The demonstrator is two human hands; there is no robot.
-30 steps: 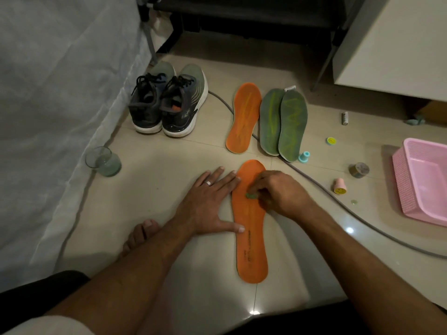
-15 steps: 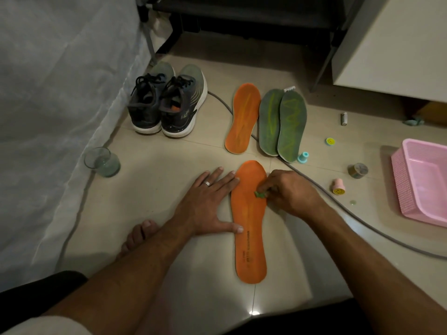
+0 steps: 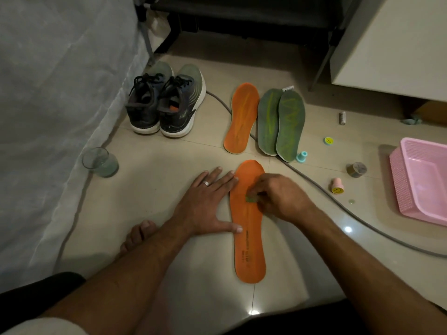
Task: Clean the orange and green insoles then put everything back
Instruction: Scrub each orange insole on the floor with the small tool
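Head view: insole [image 3: 249, 238] runs long, away from the person; right hand [image 3: 278, 197] pinches a green bit [image 3: 250, 199] (tiny) mid-insole, left hand [image 3: 205, 204] spread flat beside.

The scene is dimly and warmly lit from overhead. Two small glare spots are thrown on the glossy tiled floor [image 3: 154, 189], one at four o'clock and one at six o'clock near the lower edge. Deep shadow is held at twelve o'clock under the dark furniture [image 3: 242, 18], where detail is lost. Soft shadows are cast beneath the forearms at six o'clock. Straight lines are bent by wide-angle distortion towards the edges, most visibly at nine o'clock along the grey cover [image 3: 53, 105]. Focus is acceptable at the centre; fine detail is softened by noise throughout.
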